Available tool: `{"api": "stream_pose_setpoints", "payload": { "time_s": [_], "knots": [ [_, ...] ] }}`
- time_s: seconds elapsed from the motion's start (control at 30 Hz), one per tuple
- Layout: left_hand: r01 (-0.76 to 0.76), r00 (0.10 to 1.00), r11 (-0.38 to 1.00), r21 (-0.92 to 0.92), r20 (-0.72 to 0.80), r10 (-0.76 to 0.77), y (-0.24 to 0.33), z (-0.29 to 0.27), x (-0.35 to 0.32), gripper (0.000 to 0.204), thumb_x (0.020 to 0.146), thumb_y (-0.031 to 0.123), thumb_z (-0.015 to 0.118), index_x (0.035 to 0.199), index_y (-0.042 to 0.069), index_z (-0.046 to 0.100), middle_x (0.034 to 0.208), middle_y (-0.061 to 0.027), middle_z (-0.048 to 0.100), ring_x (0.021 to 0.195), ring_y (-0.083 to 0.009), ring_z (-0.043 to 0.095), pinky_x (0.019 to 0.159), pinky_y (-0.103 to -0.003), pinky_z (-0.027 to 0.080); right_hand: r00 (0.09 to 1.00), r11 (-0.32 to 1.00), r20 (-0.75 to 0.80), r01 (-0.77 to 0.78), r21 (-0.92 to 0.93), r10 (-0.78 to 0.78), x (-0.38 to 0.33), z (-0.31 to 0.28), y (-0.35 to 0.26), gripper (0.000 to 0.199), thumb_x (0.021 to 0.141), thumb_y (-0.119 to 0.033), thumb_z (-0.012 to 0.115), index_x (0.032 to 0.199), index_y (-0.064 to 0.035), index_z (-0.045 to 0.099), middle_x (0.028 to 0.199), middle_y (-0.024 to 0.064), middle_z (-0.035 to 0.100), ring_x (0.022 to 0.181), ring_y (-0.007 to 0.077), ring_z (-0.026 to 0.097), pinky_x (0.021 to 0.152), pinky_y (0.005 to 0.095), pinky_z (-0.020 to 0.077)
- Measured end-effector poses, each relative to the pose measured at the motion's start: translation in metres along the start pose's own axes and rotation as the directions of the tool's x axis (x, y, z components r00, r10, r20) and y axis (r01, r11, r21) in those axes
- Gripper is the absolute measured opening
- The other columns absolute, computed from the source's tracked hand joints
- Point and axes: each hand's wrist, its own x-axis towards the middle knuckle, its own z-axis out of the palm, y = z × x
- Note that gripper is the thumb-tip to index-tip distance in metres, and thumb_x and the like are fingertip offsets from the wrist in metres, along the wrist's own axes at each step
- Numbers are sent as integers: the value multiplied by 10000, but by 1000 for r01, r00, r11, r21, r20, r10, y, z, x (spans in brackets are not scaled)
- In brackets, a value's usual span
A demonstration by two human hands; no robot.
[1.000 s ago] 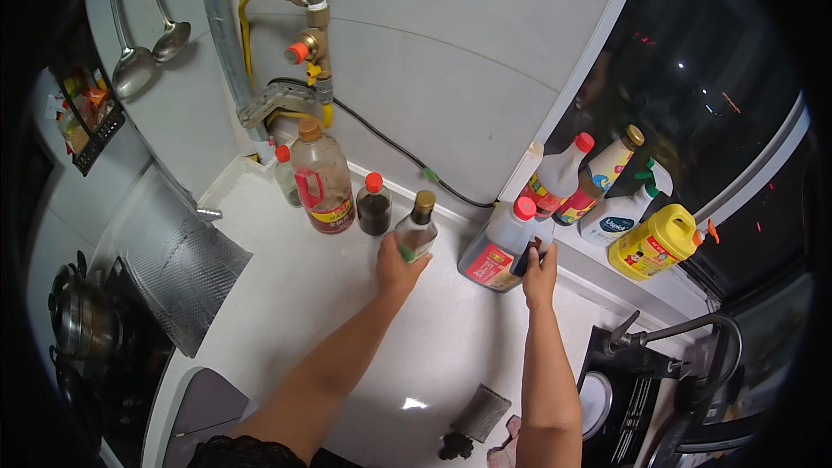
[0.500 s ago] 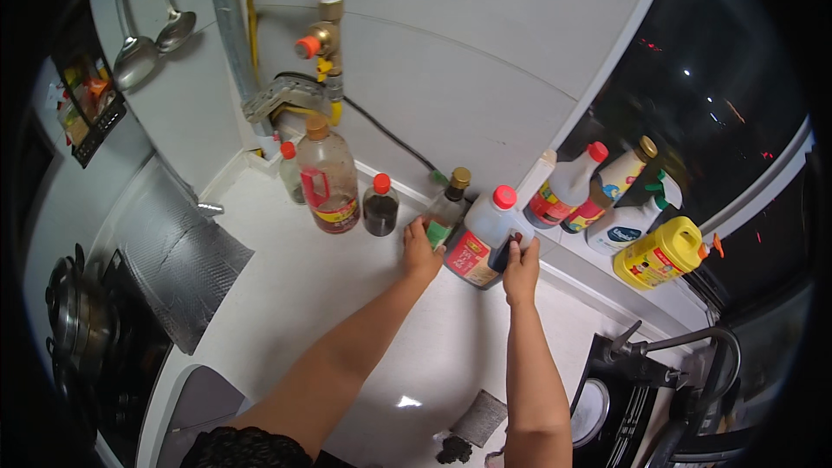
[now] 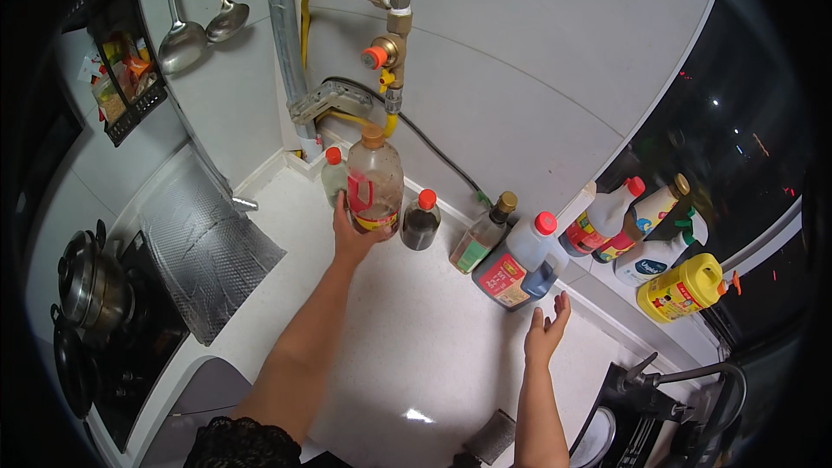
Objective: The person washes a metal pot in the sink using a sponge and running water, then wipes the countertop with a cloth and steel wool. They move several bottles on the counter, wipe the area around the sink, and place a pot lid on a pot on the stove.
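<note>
Left hand [image 3: 357, 238]: wrapped around the lower part of the large clear bottle [image 3: 375, 180], fingers clamped on its body just under the red label.
Large clear bottle: stood upright on the white worktop [image 3: 407, 338] at the far left, near the wall corner; a brown cap is seen on top and little liquid inside.
Right hand [image 3: 546, 334]: held open above the worktop, fingers spread apart, nothing gripped; it is placed just near of the dark sauce jug [image 3: 520, 264], apart from it.
Dark sauce jug: tilted in view, red cap, red label, set on the worktop to the right of the slim brown-capped bottle [image 3: 483, 232].
Small dark bottle [image 3: 420, 221]: red cap, stood just right of the large clear bottle, close beside it.
Small clear bottle [image 3: 334, 175]: red cap, partly hidden behind the large clear bottle on its left.
Window ledge, far right: two white bottles [image 3: 607, 221], a white spray bottle [image 3: 659, 256] and a yellow jug [image 3: 685, 288] are lined up.
Wall: pipes with orange valves [image 3: 381, 52] are fixed above the bottles; two ladles [image 3: 195, 30] are hung at the far left.
Left edge: a stove with pots [image 3: 87, 295] is seen beside a foil-covered panel [image 3: 204, 251].
</note>
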Motion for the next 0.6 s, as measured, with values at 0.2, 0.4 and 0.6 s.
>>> {"api": "stream_pose_setpoints", "payload": {
  "time_s": [0.2, 0.4, 0.6],
  "knots": [
    [38, 995, 999, -37, 93, -34, 16, 3, 9, 1107, 577, 186, 898, 1424, 13, 207, 1344, -130, 423, 1261, -250, 440, 1055, -383, 386, 999, 1000, -44, -7, -25, 6, 6, -3, 14, 640, 849, -1, 574, 1432, -113, 335, 1426, 143, 412, 1317, 279, 402, 1045, 467, 338],
    [22, 985, 997, -67, 172, -10, 9, 30, -17, 1039, 579, 181, 897, 1386, 40, 257, 1341, -134, 419, 1249, -245, 451, 1046, -387, 401, 994, 999, -103, -47, 0, 47, 3, 7, 21, 653, 831, 0, 602, 1421, -112, 344, 1395, 136, 436, 1259, 264, 444, 998, 426, 372],
    [18, 970, 984, -177, 243, 26, 1, 41, -12, 1066, 577, 186, 905, 1395, 43, 235, 1342, -138, 422, 1251, -250, 456, 1045, -389, 410, 997, 999, -63, -32, 23, 33, 6, 17, 4, 742, 806, 4, 622, 1458, -122, 290, 1454, 137, 374, 1295, 279, 404, 1020, 432, 350]
  ]
}}
